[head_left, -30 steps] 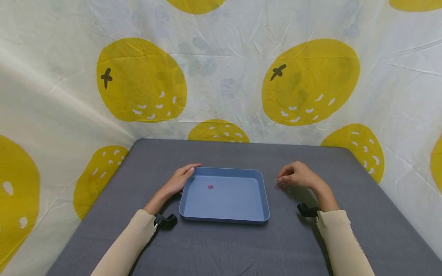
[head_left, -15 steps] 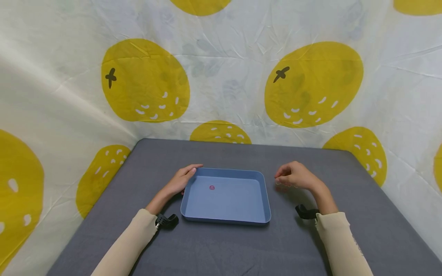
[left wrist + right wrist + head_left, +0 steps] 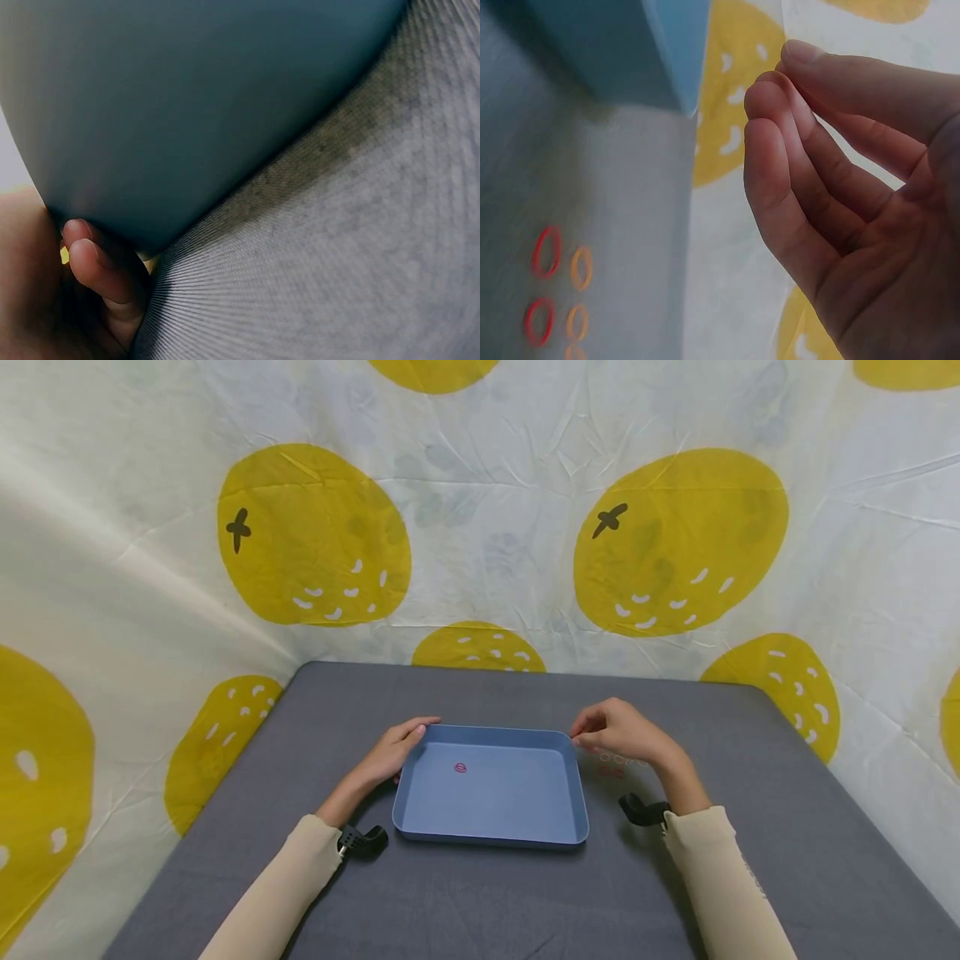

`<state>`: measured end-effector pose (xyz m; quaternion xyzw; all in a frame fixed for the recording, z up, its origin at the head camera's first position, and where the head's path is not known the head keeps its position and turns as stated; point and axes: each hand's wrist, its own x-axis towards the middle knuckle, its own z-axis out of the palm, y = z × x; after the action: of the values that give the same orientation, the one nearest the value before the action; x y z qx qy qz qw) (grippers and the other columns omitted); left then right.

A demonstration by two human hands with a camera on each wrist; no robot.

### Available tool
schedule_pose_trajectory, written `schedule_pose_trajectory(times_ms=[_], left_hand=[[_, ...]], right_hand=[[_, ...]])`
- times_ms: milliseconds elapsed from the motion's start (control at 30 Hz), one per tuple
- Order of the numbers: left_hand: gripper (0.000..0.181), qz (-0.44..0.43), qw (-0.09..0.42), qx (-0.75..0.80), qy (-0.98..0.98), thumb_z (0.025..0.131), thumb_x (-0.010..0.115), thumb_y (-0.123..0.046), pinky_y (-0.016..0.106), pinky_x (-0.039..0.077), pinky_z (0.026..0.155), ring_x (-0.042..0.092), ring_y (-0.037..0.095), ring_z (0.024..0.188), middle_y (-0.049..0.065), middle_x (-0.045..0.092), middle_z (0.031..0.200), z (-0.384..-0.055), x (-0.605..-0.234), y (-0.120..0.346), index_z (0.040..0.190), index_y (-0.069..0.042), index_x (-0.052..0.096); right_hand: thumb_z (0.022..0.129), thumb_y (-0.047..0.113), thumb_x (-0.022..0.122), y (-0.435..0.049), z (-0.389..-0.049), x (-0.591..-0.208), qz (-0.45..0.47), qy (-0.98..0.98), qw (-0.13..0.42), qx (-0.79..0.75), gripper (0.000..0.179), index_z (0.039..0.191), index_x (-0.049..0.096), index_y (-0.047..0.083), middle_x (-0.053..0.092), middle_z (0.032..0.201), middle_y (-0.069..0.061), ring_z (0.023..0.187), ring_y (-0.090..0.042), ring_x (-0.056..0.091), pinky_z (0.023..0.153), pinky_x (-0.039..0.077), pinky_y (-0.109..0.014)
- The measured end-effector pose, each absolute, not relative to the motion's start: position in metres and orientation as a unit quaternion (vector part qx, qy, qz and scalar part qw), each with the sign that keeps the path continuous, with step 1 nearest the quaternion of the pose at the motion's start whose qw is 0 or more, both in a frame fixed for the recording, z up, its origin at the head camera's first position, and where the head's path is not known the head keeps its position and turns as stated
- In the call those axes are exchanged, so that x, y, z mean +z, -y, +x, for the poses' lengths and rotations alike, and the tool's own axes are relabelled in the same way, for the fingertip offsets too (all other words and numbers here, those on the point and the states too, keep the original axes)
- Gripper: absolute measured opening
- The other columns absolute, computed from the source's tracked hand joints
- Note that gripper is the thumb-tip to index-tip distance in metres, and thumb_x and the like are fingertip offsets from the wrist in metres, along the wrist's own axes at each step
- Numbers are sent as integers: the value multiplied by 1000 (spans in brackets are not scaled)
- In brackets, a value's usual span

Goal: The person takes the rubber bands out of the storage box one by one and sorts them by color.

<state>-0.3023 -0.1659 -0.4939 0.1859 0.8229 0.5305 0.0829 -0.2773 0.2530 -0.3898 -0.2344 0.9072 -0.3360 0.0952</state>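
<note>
My left hand [image 3: 388, 753] grips the far left corner of a shallow blue tray [image 3: 502, 806], its thumb at the rim. In the left wrist view, curled fingertips [image 3: 97, 270] show beside the tray's wall. One or two small red rubber bands [image 3: 460, 768] lie inside the tray, left of its middle. My right hand [image 3: 626, 732] is at the tray's far right corner, thumb and index finger pinched together with a trace of red at the tips; the palm hides most of what they hold.
Several small rubber bands lie right of the tray, under my right hand; red bands [image 3: 557, 250] and orange bands [image 3: 573, 268] stand in rows in the right wrist view. Grey cloth [image 3: 480, 902] covers the table. A white curtain [image 3: 487, 527] with yellow fruit hangs behind its far edge.
From over the bands on the table, my right hand has risen and moved left to the tray's far right corner, uncovering more bands. My left hand keeps its grip on the tray.
</note>
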Motion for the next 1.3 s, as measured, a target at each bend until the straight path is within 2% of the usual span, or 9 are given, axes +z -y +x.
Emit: schedule_pose_trajectory(times_ms=[267,600,733,867,1067,1300], left_hand=[[44,185,86,537,-819,114,39,-34,33,42,39,44,18,40,20,58,142,-302,-494,165,152,-18,52],[44,185,86,535,-820,113,39,-37,34,43,39,44,18,39,20,59,142,-303,-494,165,152,-20,53],[44,183,86,534,-821,113,39,-37,34,43,39,44,19,39,19,59,142,-303,-493,164,152,-20,53],[44,179,87,532,-823,114,39,-37,34,43,39,44,18,39,20,59,141,-303,-494,164,152,-20,53],[45,178,92,532,-823,114,38,-39,33,42,39,44,18,39,22,61,137,-303,-494,165,152,-20,53],[45,182,89,535,-821,114,38,-37,33,42,39,44,17,39,22,61,137,-301,-492,167,152,-19,53]], right_hand=[[94,11,75,-216,-290,-381,-263,-893,105,-350,8,98,79,5,72,77,-10,69,-23,62,64,52,-30],[94,10,74,-163,-302,-390,-292,-883,120,-347,7,96,80,8,77,86,-5,72,-13,66,71,58,-29],[94,11,74,-144,-304,-397,-302,-880,131,-342,7,95,80,9,77,86,-7,71,-12,65,69,57,-28],[94,10,74,-126,-306,-404,-308,-878,144,-338,8,96,80,4,78,85,-9,70,-12,66,69,58,-27],[93,8,74,-108,-308,-417,-310,-877,163,-329,9,97,80,3,77,85,-4,70,-9,65,69,58,-24],[91,6,76,-95,-311,-430,-325,-875,163,-321,5,92,81,6,75,79,-3,64,-9,62,62,54,-23]])
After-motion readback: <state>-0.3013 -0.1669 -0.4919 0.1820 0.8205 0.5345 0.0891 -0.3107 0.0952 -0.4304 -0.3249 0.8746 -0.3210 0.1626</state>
